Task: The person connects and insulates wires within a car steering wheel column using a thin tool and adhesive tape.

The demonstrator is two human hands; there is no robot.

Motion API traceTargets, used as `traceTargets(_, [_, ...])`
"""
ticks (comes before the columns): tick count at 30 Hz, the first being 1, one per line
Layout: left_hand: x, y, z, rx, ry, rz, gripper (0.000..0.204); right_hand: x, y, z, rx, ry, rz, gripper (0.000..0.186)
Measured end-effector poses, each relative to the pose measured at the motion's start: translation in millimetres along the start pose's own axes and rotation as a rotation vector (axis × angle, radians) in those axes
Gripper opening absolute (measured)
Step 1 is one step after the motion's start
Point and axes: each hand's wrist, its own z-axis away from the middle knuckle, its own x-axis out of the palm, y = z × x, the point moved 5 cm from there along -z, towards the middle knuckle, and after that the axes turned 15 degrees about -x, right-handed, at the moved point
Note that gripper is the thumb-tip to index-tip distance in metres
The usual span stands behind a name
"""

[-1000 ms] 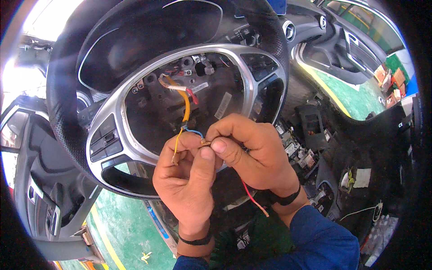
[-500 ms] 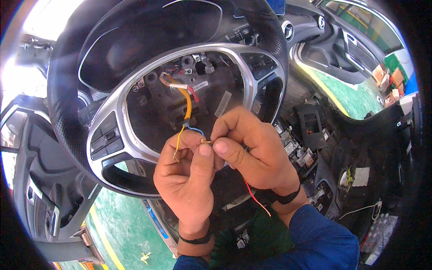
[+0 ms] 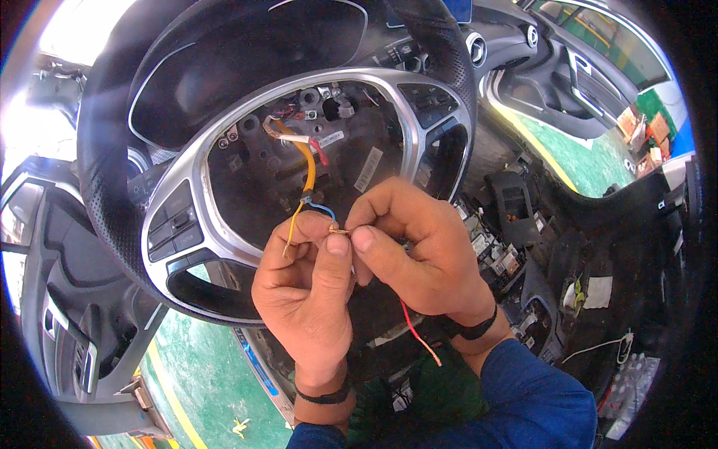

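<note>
Over green floor [image 3: 224, 382], at the wheel [image 3: 196, 187], I've left hand [image 3: 305, 288] and right hand [image 3: 419, 258] pinching blue wire [image 3: 323, 207]; orange cable [image 3: 310, 168] pokes from its hollow [image 3: 250, 198].

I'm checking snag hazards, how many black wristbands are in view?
2: one wristband around the left wrist, another wristband around the right wrist. Any under the sleeves can't be seen.

Place: car workshop | Just beyond grip: steering wheel [image 3: 198, 213], centre uncovered, wires [image 3: 295, 223] exposed | Left of grip: open near car door [image 3: 90, 262] | Right of grip: open far car door [image 3: 550, 93], cardboard boxes [image 3: 658, 129] beyond | Below-left of grip: green floor [image 3: 217, 378], yellow line [image 3: 179, 396]
</note>
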Motion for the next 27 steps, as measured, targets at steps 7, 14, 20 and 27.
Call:
traceTargets(7, [-1,0,-1,0.030,-0.004,-0.003,0.008,1,1,0,0.077,0.003,-0.056,0.014])
traceTargets(14, [-8,-5,-4,0.068,0.017,-0.016,0.010,-7,-3,-2,-0.106,0.031,0.108,0.011])
traceTargets(20, [-10,-4,-5,0.085,-0.046,-0.018,0.013,-9,-4,0,-0.117,0.021,0.125,0.013])
traceTargets(27, [-9,-3,-4,0.022,-0.116,0.111,0.017,-5,-6,2,-0.142,0.068,0.054,0.019])
